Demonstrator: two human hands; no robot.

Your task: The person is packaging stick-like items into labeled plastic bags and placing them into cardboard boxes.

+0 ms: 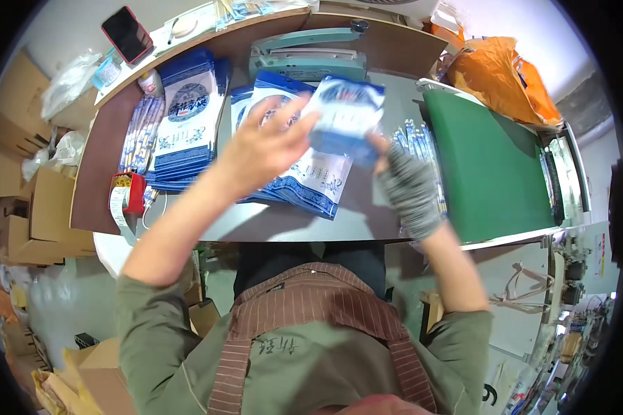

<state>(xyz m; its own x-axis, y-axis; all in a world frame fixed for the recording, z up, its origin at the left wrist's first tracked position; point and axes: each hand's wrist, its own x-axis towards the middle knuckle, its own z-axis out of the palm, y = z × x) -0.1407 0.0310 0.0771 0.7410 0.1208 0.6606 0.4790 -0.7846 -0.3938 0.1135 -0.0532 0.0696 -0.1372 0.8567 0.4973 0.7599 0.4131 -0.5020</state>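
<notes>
Apron (pixel 292 293) cut off | left hand (pixel 264 149) blurred | right hand (pixel 407 181) holds blurred pouch (pixel 346 111)

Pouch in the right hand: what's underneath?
Past the held pouch, toward the person, part of a pouch pile and gray tabletop show; whatever lies directly beneath is covered.

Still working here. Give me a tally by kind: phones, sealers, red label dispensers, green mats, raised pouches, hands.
Phone: 1
Sealer: 1
Red label dispenser: 1
Green mat: 1
Raised pouch: 1 showing, blurred
Hands: 2 (left hand, right hand)
Total: 7
</notes>
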